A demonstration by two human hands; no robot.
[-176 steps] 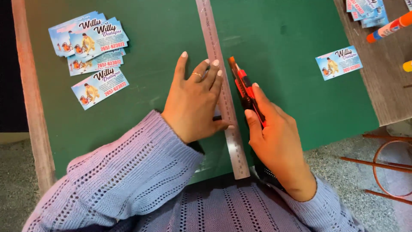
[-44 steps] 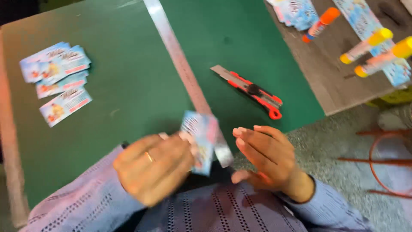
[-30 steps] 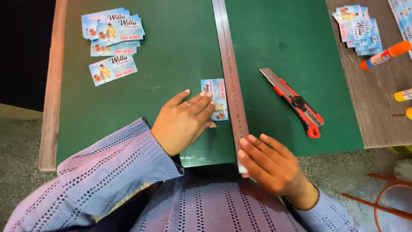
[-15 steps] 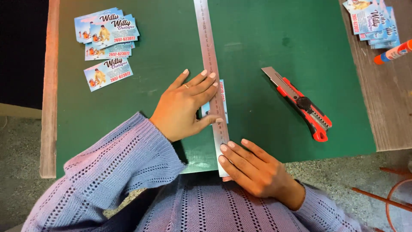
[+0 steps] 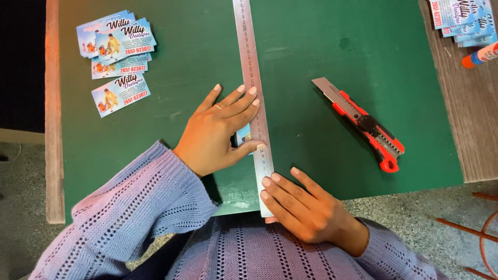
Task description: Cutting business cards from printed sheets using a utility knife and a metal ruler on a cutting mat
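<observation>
A long steel ruler (image 5: pixel 250 67) lies lengthwise down the green cutting mat (image 5: pixel 332 41). My left hand (image 5: pixel 218 129) lies flat on the mat, fingers spread, fingertips on the ruler's left edge. Under it lies a small printed card (image 5: pixel 243 136), mostly hidden by the hand and the ruler. My right hand (image 5: pixel 298 205) rests at the ruler's near end, fingertips touching it, holding nothing. A red and black utility knife (image 5: pixel 363 124) lies on the mat to the right, blade out, apart from both hands.
A loose pile of printed cards (image 5: pixel 116 54) sits at the mat's far left. More cards (image 5: pixel 461 18) and an orange-capped glue stick (image 5: pixel 480 54) lie on the wooden table (image 5: pixel 469 114) at the right. The mat's near edge is at my body.
My right hand let go of the knife, which now lies on the mat. A card was set under the ruler's left edge, and both hands have settled on card and ruler.
</observation>
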